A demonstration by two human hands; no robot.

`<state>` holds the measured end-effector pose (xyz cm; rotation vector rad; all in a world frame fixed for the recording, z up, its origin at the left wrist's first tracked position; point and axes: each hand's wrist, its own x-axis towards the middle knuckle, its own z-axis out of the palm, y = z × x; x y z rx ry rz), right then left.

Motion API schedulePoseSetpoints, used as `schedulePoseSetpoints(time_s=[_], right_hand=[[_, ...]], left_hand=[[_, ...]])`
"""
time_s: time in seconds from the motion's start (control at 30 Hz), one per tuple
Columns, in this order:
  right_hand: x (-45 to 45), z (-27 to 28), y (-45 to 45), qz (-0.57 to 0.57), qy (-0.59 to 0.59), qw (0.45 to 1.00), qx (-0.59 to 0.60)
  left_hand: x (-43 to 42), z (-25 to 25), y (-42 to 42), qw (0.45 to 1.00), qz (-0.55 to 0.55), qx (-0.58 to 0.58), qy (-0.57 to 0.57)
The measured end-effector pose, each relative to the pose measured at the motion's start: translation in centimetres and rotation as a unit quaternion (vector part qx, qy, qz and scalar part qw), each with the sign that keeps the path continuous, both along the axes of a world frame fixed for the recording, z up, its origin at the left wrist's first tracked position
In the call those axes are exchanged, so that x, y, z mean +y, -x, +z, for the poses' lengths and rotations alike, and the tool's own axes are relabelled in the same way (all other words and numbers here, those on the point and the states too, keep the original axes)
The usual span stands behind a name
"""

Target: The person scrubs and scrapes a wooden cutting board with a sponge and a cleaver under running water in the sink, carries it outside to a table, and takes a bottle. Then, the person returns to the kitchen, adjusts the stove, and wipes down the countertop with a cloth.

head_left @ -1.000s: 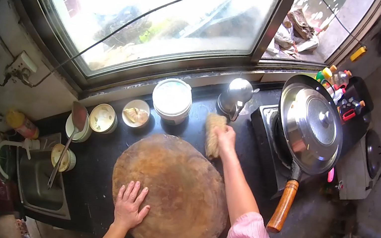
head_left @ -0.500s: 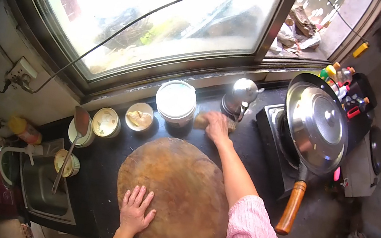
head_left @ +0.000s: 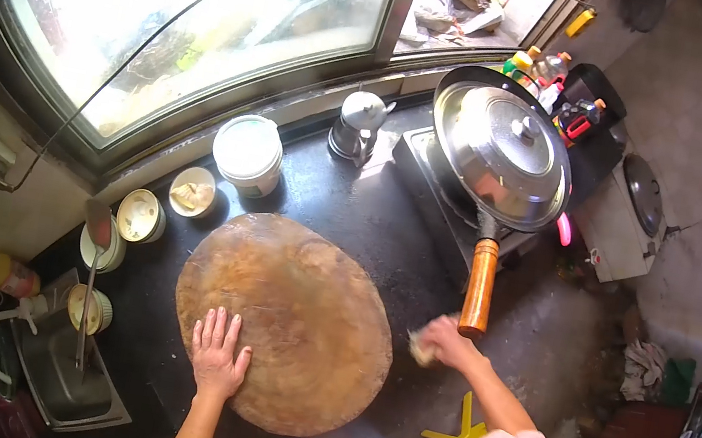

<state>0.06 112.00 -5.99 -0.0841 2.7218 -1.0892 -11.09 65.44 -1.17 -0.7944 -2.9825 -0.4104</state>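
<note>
My left hand (head_left: pixel 217 356) lies flat with fingers spread on the left part of a large round wooden board (head_left: pixel 304 332). My right hand (head_left: pixel 448 342) is closed on a pale tan brush (head_left: pixel 421 350), held right of the board near the counter's edge and below the wooden handle (head_left: pixel 480 287) of a wok. The brush is mostly hidden by the hand and blurred. A lidded white tub (head_left: pixel 248 153) and a metal pitcher (head_left: pixel 356 127) stand behind the board.
A wok with a metal lid (head_left: pixel 511 153) sits on the stove at the right. Small bowls (head_left: pixel 141 216) line the left back, near a spatula (head_left: pixel 88 305) and a sink (head_left: pixel 68 385). A yellow object (head_left: pixel 463 435) shows below my right arm. Bottles (head_left: pixel 547 71) stand at the back right.
My right hand has moved with the brush from beside the pitcher toward me and right, to the counter's near edge. The view has turned right. My left hand remains on the board.
</note>
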Motion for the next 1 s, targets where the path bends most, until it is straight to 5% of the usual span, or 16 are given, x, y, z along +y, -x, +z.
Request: schedulePoseSetpoints(time_s=[0.03,0.07,0.13,0.27,0.4,0.5,0.67,0.7,0.8,0.87,0.9,1.0], right_hand=[[0.4,0.3,-1.8,-0.083,0.096,0.990,-0.065],[-0.7,3.1,-1.4,-0.024,-0.024,0.999,0.041],[-3.6,6.5,5.1,-0.042,-0.054,0.967,0.246],[-5.9,4.4,22.7,-0.033,-0.083,0.921,0.379],[-5.4,-0.7,29.8,-0.089,-0.185,0.930,0.306],[-4.9,-1.2,22.9,-0.169,-0.199,0.928,0.268],[-2.8,-1.0,2.1,-0.129,-0.182,0.952,0.211],[-2.5,-0.3,-1.3,-0.141,-0.134,0.962,0.192],[-2.9,4.7,-4.5,-0.177,-0.243,0.953,0.024],[-4.3,4.4,-2.2,-0.301,0.001,0.952,0.047],[-5.2,3.9,-0.8,-0.335,0.115,0.934,0.033],[-8.9,3.7,2.9,-0.319,0.401,0.859,0.002]], left_hand=[[0.1,0.1,0.0,1.000,0.001,-0.006,-0.002],[0.2,0.2,0.0,1.000,0.004,-0.011,-0.004],[0.3,0.5,-0.1,1.000,0.004,-0.014,-0.001],[0.3,0.1,0.0,1.000,0.005,-0.006,0.015],[0.2,0.0,0.0,1.000,0.008,-0.006,0.020],[0.2,0.1,-0.1,1.000,0.011,-0.006,0.000],[-0.4,-0.6,-0.2,0.999,0.023,0.000,-0.038],[-0.7,-0.6,-0.4,0.994,0.082,0.029,-0.071],[-0.8,-1.4,-0.6,0.938,0.270,0.094,-0.195],[-2.2,-4.9,-0.2,0.888,0.343,0.034,-0.305],[-2.5,-4.3,-0.1,0.841,0.340,-0.090,-0.412],[-2.1,-3.3,-0.5,0.793,0.308,-0.126,-0.510]])
